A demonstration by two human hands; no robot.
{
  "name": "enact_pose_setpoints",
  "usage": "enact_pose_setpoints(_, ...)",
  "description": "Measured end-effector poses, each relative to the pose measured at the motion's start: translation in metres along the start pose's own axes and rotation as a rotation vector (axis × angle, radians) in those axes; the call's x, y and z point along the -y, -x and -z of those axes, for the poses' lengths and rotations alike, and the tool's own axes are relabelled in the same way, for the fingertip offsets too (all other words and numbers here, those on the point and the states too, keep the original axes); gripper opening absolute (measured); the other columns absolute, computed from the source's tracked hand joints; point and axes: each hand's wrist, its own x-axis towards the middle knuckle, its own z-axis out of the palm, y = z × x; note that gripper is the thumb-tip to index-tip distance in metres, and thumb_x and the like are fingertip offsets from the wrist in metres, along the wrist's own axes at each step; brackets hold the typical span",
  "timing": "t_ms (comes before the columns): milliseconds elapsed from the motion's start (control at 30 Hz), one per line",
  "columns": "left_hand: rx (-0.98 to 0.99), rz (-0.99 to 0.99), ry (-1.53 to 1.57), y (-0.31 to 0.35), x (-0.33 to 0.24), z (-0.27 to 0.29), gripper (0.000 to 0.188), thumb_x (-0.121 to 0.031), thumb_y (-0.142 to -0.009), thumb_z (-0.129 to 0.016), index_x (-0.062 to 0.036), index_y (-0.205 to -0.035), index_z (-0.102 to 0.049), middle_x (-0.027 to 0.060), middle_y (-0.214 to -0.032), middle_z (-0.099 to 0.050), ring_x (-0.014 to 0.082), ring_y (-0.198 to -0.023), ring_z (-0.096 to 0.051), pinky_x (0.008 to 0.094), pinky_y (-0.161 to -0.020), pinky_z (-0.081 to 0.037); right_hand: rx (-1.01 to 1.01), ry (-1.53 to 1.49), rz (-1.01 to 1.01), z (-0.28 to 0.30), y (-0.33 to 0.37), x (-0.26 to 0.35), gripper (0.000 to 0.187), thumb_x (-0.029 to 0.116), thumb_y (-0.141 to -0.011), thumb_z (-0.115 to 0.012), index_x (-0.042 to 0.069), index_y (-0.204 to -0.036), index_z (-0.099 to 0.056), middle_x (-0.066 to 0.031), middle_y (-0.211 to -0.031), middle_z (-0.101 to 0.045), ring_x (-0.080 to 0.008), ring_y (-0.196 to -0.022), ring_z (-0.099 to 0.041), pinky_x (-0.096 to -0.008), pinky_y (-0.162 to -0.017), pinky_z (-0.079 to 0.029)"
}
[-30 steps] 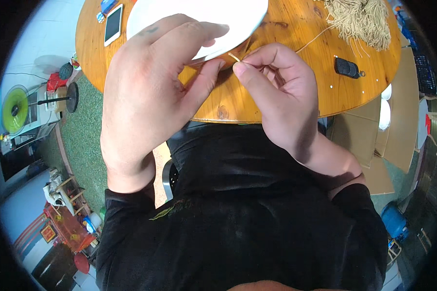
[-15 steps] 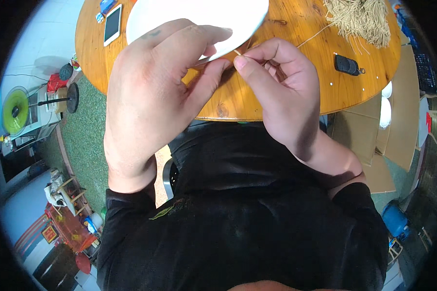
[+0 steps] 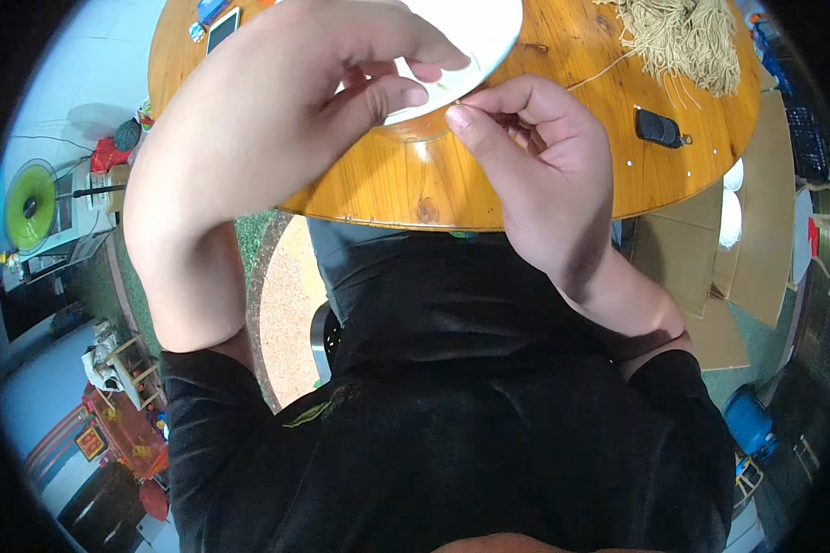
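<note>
My right hand [image 3: 549, 161] is above the near part of the wooden table, thumb and forefinger pinched on the end of a thin tan cord [image 3: 603, 72]. From there the cord runs behind my fingers to a tan bundle of cords [image 3: 687, 46] at the far right. Over a white round dish [image 3: 496, 28], my left hand [image 3: 286, 101] has its thumb apart from its stretched fingers, and nothing shows between them. A few tiny pale bits lie in the dish below those fingers, too small to name. My left hand covers much of the dish.
On the round wooden table [image 3: 424, 184], a black key fob [image 3: 658, 128] and several small white beads [image 3: 689, 173] lie to the right. A phone [image 3: 223, 29] is at the far left. Cardboard [image 3: 752, 240] stands right of the table, and a green fan [image 3: 30, 205] is at far left.
My left hand has moved away from my right fingertips, up and left over the dish, and its fingers have parted. My right hand keeps its pinch, nearly still.
</note>
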Motion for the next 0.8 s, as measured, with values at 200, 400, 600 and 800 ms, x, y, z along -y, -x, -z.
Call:
enact_pose_setpoints(200, 0.128, -0.021, 0.063, -0.018, 0.01, 0.001, 0.013, -0.001, -0.102, -0.071, -0.0002, -0.114, -0.077, 0.0066, -0.098, -0.075, 0.0151, -0.093, -0.073, 0.0303, -0.086, -0.057, 0.005, 0.022, -0.028, 0.001, 0.001, 0.002, 0.014, 0.009, -0.1, -0.079, -0.003, -0.102, -0.075, -0.0052, -0.093, -0.076, -0.008, -0.085, -0.069, -0.0247, -0.077, -0.055)
enact_pose_setpoints(400, 0.003, 0.04, 0.022, -0.013, 0.001, -0.005, 0.01, -0.005, -0.103, -0.073, 0.0003, -0.11, -0.077, 0.005, -0.098, -0.075, 0.0129, -0.094, -0.071, 0.029, -0.087, -0.055, 0.052, 0.017, -0.036, 0.006, 0.002, 0.008, 0.014, 0.009, -0.099, -0.08, -0.001, -0.105, -0.073, -0.0041, -0.092, -0.075, -0.0063, -0.081, -0.067, -0.0228, -0.073, -0.053)
enact_pose_setpoints(600, -0.2, 0.054, 0.127, 0.003, 0.002, -0.01, 0.011, -0.006, -0.106, -0.07, 0.0023, -0.112, -0.074, 0.0101, -0.112, -0.078, 0.0161, -0.105, -0.073, 0.0316, -0.096, -0.056, 0.129, 0.197, -0.037, 0.025, 0.008, 0.018, 0.012, 0.002, -0.101, -0.077, -0.001, -0.111, -0.07, -0.0013, -0.101, -0.072, -0.0056, -0.093, -0.066, -0.0217, -0.083, -0.054)
enact_pose_setpoints(800, -0.3, 0.022, 0.437, 0.004, -0.009, -0.028, 0.011, -0.003, -0.108, -0.064, 0.004, -0.116, -0.068, 0.017, -0.118, -0.077, 0.0215, -0.114, -0.074, 0.0356, -0.103, -0.056, 0.159, 0.257, 0.055, 0.025, 0.003, 0.022, 0.011, 0.001, -0.101, -0.076, 0.0, -0.111, -0.07, -0.0027, -0.106, -0.073, -0.0069, -0.095, -0.068, -0.0221, -0.083, -0.054)
